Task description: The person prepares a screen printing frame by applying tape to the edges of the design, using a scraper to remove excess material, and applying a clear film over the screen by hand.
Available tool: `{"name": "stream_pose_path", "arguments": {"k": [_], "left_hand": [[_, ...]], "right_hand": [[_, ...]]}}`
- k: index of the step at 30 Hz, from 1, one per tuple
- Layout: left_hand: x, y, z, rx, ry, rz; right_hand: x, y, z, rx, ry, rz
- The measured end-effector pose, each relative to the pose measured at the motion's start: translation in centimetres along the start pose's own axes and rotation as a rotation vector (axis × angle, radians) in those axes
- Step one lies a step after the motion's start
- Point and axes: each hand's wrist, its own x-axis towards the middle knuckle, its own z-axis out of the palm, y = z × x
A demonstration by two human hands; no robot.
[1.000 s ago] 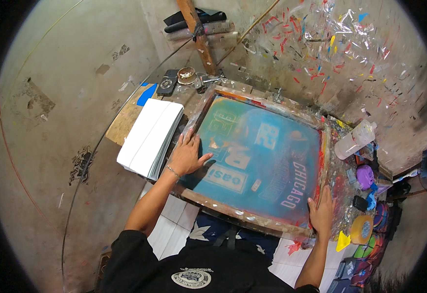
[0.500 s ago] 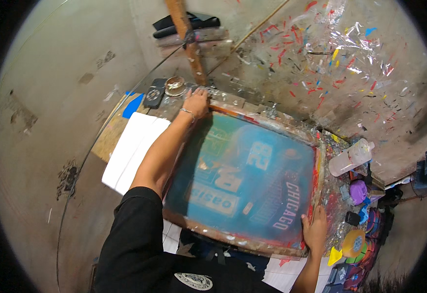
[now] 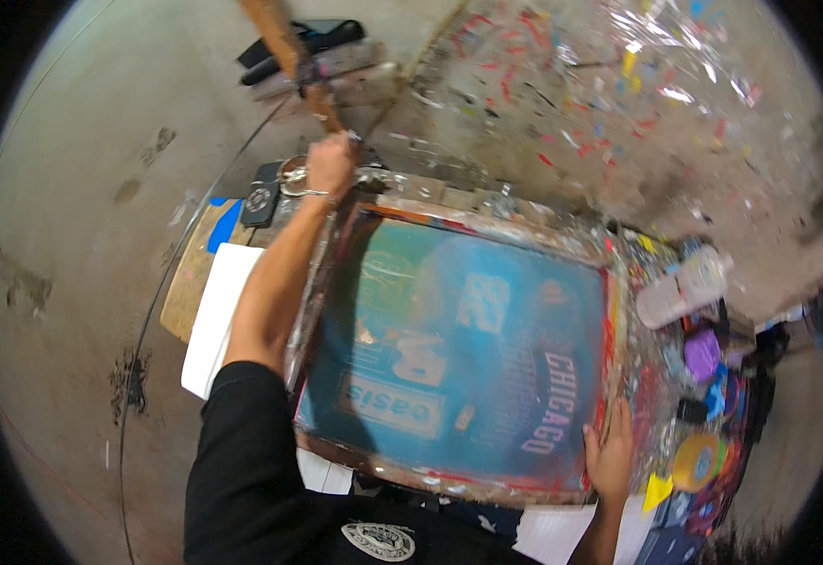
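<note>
Free room above screen (image 3: 458, 344), bottle (image 3: 683, 289) rightward

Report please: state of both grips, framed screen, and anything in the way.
Left grip by framed screen, far left corner, hold unclear. Right grip at its right edge. Screen blue, mostly uncovered. Left forearm partly hides white stack.

Black shirt (image 3: 260, 480); pale oval emblem (image 3: 378, 542); thin bracelet (image 3: 317, 194).

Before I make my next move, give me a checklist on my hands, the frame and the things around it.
1. Right hand at the frame's right edge: ok.
2. Left hand at the far left corner, firm grip: cannot tell, blurred.
3. White stack off the screen: ok, left of the frame.
4. Bottle off the screen: ok, right of the frame.
5. Tape roll off the screen: ok.
</note>
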Motion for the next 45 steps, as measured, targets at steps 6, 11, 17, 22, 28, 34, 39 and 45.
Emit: {"name": "stream_pose_path", "arguments": {"k": [6, 11, 17, 22, 28, 34, 39, 45], "left_hand": [[4.3, 10.0, -13.4, -0.56, -0.09, -0.425], [-0.5, 18.9, -15.6, -1.186, -0.451, -0.635], [-9.2, 33.9, -13.5, -1.067, -0.374, -0.301], [-12.1, 37.2, -18.4, -1.108, -0.277, -0.34], [-13.0, 37.7, -19.5, -1.139, -0.278, -0.325], [-13.1, 37.6, -23.2, -1.122, 0.038, -0.249], [-15.5, 36.6, -23.9, -1.255, -0.143, -0.233], [-18.8, 36.7, -24.5, -1.379, -0.335, -0.39]], "right_hand": [[2.8, -1.8, -4.8, -0.028, 0.077, -0.201], [8.3, -6.8, -5.5, 0.274, 0.108, -0.625], [11.8, -10.5, -4.0, 0.896, -0.198, -0.292], [10.1, -11.5, -2.5, 0.827, -0.296, -0.296], [7.4, -11.6, -4.3, 0.706, -0.212, -0.376], [4.9, -12.1, -6.6, 0.947, -0.118, -0.33], [3.3, -12.4, -7.1, 1.046, -0.132, -0.402], [0.7, -12.2, -4.3, 0.801, -0.186, -0.279]]}}
